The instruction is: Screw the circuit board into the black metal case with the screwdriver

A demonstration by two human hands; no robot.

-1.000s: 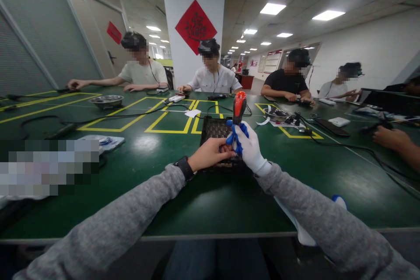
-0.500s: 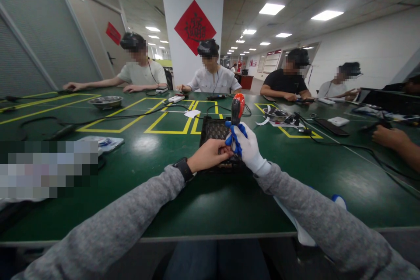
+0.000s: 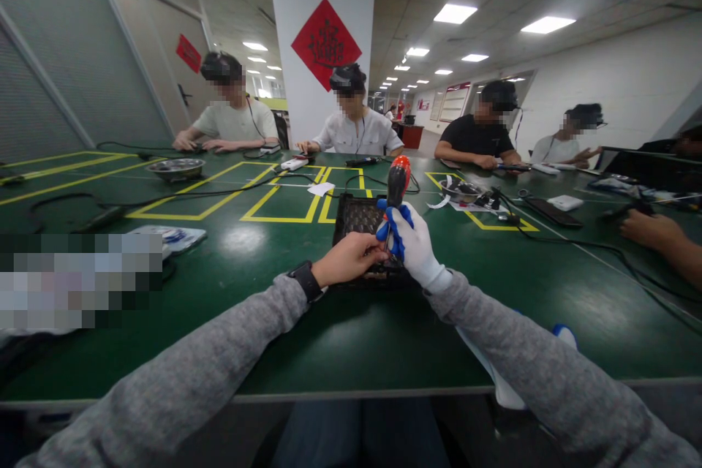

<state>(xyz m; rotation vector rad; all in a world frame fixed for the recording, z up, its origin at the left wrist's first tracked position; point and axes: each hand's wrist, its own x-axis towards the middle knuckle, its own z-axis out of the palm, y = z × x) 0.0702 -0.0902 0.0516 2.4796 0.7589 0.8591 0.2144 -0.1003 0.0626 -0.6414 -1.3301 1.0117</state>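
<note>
A screwdriver with a red and black handle (image 3: 398, 179) stands nearly upright, its shaft pointing down. My right hand (image 3: 420, 245), in a white and blue glove, is closed around it below the handle. My bare left hand (image 3: 348, 259) has its fingers pinched together beside the shaft; whatever is between them is hidden. Both hands are over a black tray-like part (image 3: 356, 216) with a patterned inner surface, which lies on the green table (image 3: 263, 351). The lower end of the screwdriver is hard to make out among the fingers.
Metal bowls stand at left (image 3: 176, 170) and right (image 3: 463, 190). A white paper scrap (image 3: 321, 189) lies behind the black part. Cables (image 3: 219, 197) cross the table. A white and blue glove (image 3: 564, 336) lies by my right forearm. Several co-workers sit around the table.
My hands and the screwdriver are almost where they were. The person at the far left has drawn an outstretched arm back in.
</note>
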